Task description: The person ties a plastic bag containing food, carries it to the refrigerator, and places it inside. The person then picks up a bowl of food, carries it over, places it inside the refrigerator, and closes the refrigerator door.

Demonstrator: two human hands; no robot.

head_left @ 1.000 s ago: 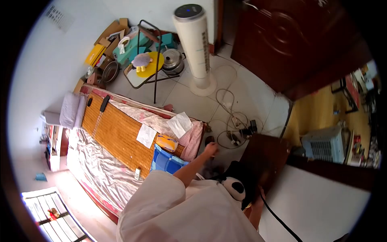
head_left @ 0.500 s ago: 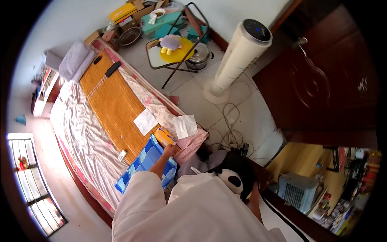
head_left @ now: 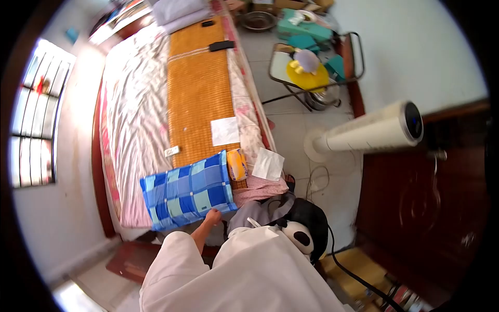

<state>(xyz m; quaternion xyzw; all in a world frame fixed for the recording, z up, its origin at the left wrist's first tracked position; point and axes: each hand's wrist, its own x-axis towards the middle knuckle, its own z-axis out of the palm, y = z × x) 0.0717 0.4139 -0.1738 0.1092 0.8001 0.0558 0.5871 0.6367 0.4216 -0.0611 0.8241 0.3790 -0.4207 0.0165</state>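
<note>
My left hand (head_left: 212,216) is at the near edge of a blue checked pillow (head_left: 189,187), its fingers curled. What they hold, if anything, is hidden. Just beyond the pillow's right end lies an orange soft pack (head_left: 237,165), like a tissue pack, apart from the hand. One white sheet (head_left: 225,131) rests on the brown bed mat (head_left: 197,99), and another white sheet (head_left: 268,164) is near the bed's right edge. My right hand is out of view. A black-and-white panda plush (head_left: 299,236) sits against my right side.
A white remote (head_left: 171,151) lies on the mat's left edge. To the right stand a tower fan (head_left: 369,126) and a folding chair (head_left: 312,78) with a plush toy on it. A black cable (head_left: 358,278) runs past my right side; a brown door (head_left: 421,197) is farther right.
The view has swung round to the right side of the room's layout. My left hand has left the orange pack and moved to the pillow's near edge. My right hand has gone out of view.
</note>
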